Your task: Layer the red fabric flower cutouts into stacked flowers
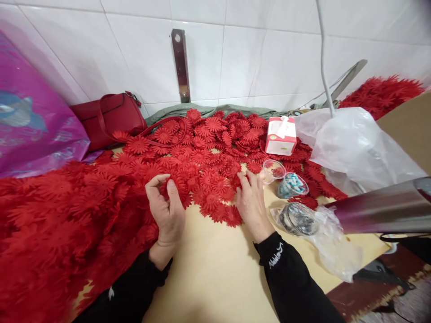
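On my feed, my left hand (168,214) at 8 o'clock curls, thumb near forefinger, grip unclear; my right hand (252,204), 4 o'clock, reaches palm-down, open, seemingly unladen. Red flowers (199,156) cover the tabletop (208,264) from 8 to 1.

Bare left hand (166,213) and right hand (252,204), long black left sleeve (126,289) with small white mark (111,294), matching right sleeve (296,282), white script-like lettering (276,255) near its cuff.

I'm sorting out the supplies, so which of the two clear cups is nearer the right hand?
The cup with pale contents, close beside the right hand; the cup of blue-and-white pieces sits farther to the right.
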Demonstrator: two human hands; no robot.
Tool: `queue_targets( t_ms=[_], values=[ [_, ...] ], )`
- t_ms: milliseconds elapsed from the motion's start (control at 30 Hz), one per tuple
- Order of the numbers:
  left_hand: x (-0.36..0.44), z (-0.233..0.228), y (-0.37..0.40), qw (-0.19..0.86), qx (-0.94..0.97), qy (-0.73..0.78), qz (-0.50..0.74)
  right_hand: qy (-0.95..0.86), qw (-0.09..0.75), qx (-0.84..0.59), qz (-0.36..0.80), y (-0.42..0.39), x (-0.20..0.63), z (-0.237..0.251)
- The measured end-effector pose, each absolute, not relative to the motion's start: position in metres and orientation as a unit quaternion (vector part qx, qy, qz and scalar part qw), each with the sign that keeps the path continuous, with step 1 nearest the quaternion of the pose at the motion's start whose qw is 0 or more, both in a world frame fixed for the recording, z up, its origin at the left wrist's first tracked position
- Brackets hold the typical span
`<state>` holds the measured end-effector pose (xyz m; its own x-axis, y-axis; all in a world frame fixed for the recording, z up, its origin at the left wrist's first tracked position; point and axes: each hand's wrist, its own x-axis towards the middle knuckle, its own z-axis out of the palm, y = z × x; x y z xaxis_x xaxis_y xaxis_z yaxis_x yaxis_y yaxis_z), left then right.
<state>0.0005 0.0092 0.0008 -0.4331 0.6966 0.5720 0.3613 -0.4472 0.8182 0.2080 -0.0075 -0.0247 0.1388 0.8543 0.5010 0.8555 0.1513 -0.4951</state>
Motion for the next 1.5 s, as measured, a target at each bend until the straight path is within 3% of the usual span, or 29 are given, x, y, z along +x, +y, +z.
queue_targets(
  t_ms=[167,367,533,633,733,867,1033,1267,1500],
  values=[
    [0.0,-0.002,0.007,0.063,0.507,0.518,0.686,-0.675,0.362,-0.642,0.029,-0.011,0.181,-0.03],
    [0.009,0.008,-0.018,-0.035,0.659,0.438,0.61,-0.752,0.361,-0.54,0.111,-0.021,0.139,-0.02],
    [0.012,0.006,-0.022,-0.001,0.671,0.424,0.609,-0.764,0.324,-0.54,0.138,-0.03,0.14,-0.003],
    [0.008,-0.001,-0.012,0.116,0.655,0.466,0.583,-0.763,0.328,-0.536,0.147,-0.039,0.144,0.009],
    [0.004,-0.007,-0.006,0.205,0.653,0.489,0.54,-0.731,0.387,-0.541,0.154,-0.04,0.151,0.014],
    [0.003,-0.011,-0.012,0.171,0.734,0.495,0.433,-0.67,0.42,-0.603,0.104,-0.019,0.165,0.008],
    [-0.003,-0.014,-0.012,0.08,0.76,0.556,0.327,-0.667,0.298,-0.683,0.023,0.014,0.174,-0.008],
    [-0.037,-0.015,0.017,0.098,0.745,0.559,0.35,-0.641,0.346,-0.684,0.037,0.017,0.192,-0.014],
    [-0.047,-0.005,0.025,0.092,0.652,0.532,0.533,-0.667,0.307,-0.679,-0.005,0.022,0.17,-0.017]
  ],
)
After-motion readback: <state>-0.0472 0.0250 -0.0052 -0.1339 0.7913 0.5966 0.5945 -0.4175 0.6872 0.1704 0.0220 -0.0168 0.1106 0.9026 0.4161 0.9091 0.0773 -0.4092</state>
